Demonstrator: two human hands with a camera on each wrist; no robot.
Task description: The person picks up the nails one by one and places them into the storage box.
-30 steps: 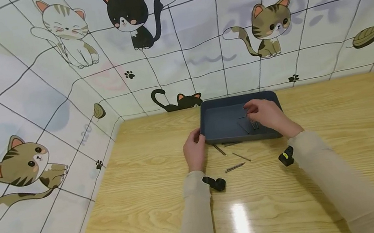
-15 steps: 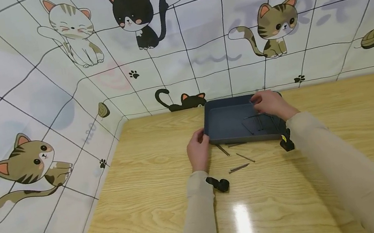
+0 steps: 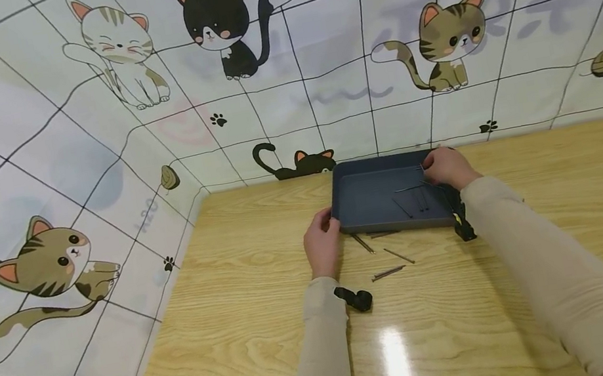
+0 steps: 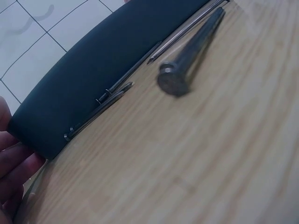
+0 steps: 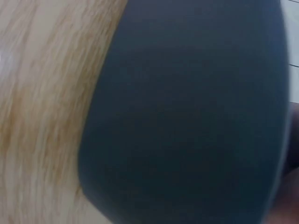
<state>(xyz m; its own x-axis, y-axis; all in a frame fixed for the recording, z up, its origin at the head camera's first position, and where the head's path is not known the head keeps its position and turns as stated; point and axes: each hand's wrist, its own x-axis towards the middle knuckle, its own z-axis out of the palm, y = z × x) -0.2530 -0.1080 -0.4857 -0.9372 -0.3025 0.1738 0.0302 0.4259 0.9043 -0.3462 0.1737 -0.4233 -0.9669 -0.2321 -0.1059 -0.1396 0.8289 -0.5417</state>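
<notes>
A dark grey-blue tray (image 3: 367,203) stands against the back wall. At its left front corner my left hand (image 3: 322,248) holds the edge; the left wrist view shows those fingers (image 4: 21,161) bent at the outer wall. My right hand (image 3: 448,167) is over the tray's right end, fingertips together on a thin nail whose end pokes out to the left. Several nails (image 3: 402,207) lie in the tray, below and left of that hand. In the right wrist view the tray's outer wall (image 5: 187,112) covers most of the picture, hiding the fingertips.
Loose nails (image 3: 389,273) lie on the wooden table (image 3: 230,333) in front of the tray, some close along its front wall. One nail (image 4: 173,81) looms large in the left wrist view. A cat-patterned cloth wall (image 3: 276,106) rises right behind the tray.
My right hand has shifted right and back inside the tray, away from nails that now lie there uncovered. The left hand keeps its place at the corner. The head view has turned slightly.
</notes>
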